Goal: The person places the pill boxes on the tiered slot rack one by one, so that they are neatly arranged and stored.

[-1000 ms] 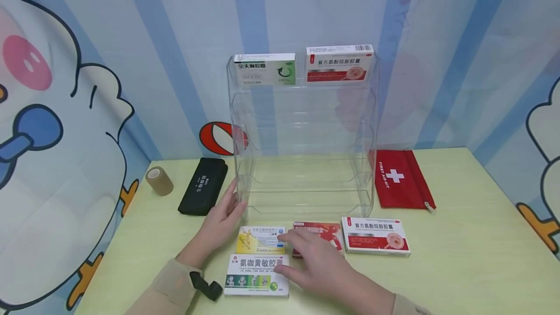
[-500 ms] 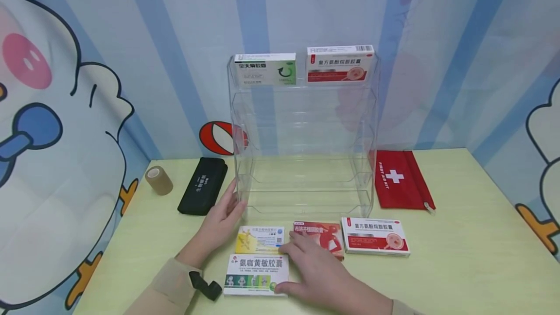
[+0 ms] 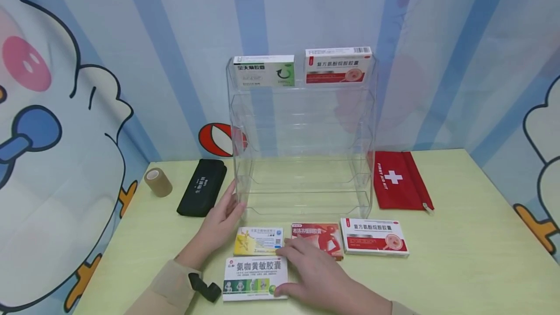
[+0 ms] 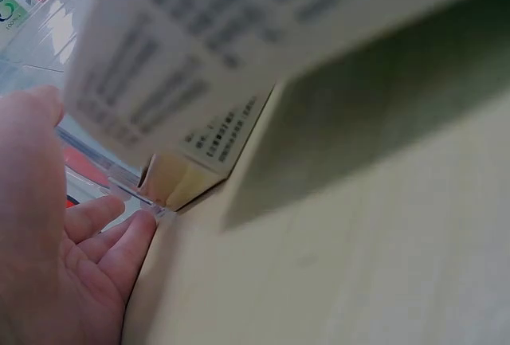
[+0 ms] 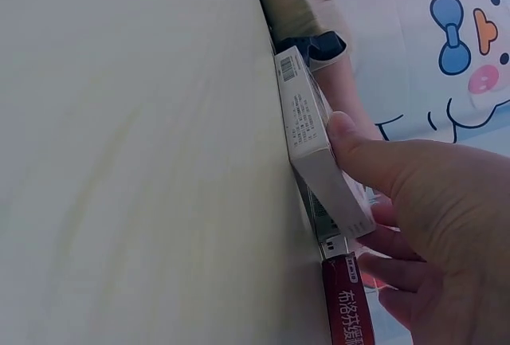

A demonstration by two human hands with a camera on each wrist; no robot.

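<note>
My right hand [image 3: 317,273] pinches the right end of a white-and-green medicine box [image 3: 255,276], thumb on the near side. In the right wrist view this box [image 5: 311,126] is tilted up from the table, and the left wrist view has its shadow below it. Just behind lie a yellow-and-white medicine box [image 3: 258,241] and a red medicine box [image 3: 321,237], which the right fingers partly cover. My left hand [image 3: 218,222] rests against the lower left corner of a clear tiered display rack [image 3: 302,191], thumb at the front, fingers along the side.
Two medicine boxes, one green-and-white [image 3: 264,72] and one red-and-white [image 3: 337,67], stand on the rack's top tier. Another red-and-white box [image 3: 374,237] lies at right. A black pouch [image 3: 202,186], a tan tape roll [image 3: 158,182] and a red first aid pouch [image 3: 400,181] lie around the rack.
My right hand has come down slightly onto the right end of the white-and-green box, whose near edge now sits a little lower in view. The left hand stays at the rack.
</note>
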